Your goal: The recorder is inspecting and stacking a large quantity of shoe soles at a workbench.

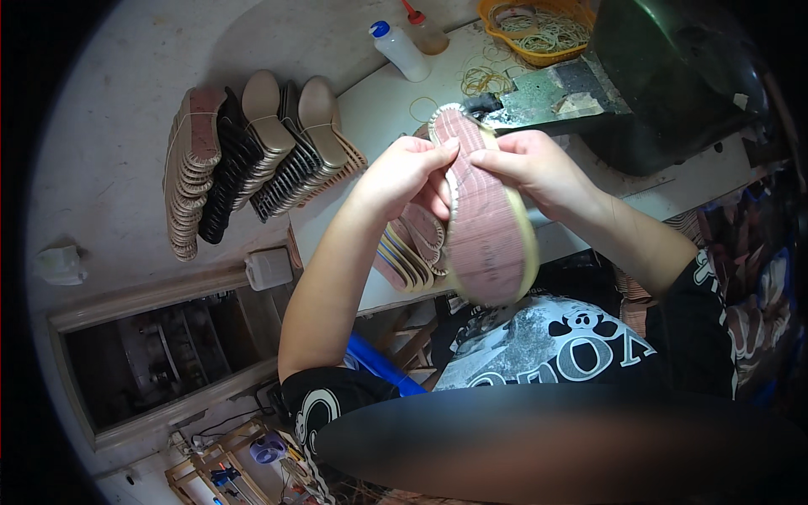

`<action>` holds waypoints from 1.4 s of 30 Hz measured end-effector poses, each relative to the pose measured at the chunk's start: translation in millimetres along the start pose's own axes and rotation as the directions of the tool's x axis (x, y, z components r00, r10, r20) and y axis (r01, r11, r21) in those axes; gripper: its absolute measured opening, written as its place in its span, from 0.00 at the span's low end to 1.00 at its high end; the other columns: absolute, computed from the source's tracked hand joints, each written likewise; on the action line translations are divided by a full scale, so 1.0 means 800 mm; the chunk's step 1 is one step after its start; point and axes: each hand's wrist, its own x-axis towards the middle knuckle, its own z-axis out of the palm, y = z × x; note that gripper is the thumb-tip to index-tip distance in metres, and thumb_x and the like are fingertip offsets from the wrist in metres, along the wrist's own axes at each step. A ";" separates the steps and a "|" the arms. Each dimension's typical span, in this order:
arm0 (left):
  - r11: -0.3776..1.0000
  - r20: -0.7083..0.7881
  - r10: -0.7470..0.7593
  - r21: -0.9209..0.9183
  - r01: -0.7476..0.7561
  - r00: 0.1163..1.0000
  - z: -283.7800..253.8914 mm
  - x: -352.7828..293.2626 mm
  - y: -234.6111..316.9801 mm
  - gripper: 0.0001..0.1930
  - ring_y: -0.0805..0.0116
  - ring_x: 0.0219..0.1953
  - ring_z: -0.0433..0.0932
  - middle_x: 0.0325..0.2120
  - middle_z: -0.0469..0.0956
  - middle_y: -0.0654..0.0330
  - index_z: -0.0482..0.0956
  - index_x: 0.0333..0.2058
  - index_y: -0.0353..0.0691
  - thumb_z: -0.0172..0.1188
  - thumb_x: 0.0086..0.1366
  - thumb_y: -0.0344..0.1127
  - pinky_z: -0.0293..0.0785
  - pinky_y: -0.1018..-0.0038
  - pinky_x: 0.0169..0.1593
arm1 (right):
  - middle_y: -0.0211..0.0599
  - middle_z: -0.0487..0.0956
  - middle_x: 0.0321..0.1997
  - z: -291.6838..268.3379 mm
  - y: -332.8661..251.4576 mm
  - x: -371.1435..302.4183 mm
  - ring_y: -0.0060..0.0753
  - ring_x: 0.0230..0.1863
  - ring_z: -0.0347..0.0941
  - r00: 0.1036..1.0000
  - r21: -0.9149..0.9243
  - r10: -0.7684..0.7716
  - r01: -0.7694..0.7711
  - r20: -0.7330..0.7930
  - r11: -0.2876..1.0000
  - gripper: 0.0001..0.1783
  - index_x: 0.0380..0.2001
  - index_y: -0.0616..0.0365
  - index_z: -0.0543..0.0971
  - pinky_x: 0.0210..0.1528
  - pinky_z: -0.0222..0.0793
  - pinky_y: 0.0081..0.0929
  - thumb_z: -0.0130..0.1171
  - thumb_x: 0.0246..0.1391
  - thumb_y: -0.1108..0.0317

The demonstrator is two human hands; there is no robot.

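"White-topped workbench point(383, 118) behind, with a bulky dark green metal machine point(665, 93) at upper right; what is at the centre?"

"One long pink shoe sole with a pale yellow rim point(492, 227), its long axis running from the narrow end, just beside the machine, down toward the person's black T-shirt with white print point(522, 345)."

"And the hands?"

"Both grip its narrow half: the bare left hand point(412, 172) pinches one edge, thumb on the pink face; the bare right hand point(530, 160), nearer the machine, pinches the other. Whether sole and machine touch, I cannot tell."

"Around them?"

"Stacked pink soles with coloured edges point(404, 261) below the left hand; farther off, an orange plastic basket point(547, 59)"
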 end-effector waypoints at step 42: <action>0.922 -0.178 0.360 0.218 -0.320 0.916 -0.071 0.072 0.020 0.50 0.56 0.65 0.56 0.61 0.59 0.38 0.54 0.62 0.24 0.73 0.47 0.43 0.51 0.67 0.66 | 0.45 0.81 0.28 0.042 0.033 0.004 0.30 0.27 0.81 0.992 0.252 0.107 -0.087 -0.070 0.964 0.14 0.38 0.68 0.78 0.31 0.77 0.19 0.56 0.59 0.64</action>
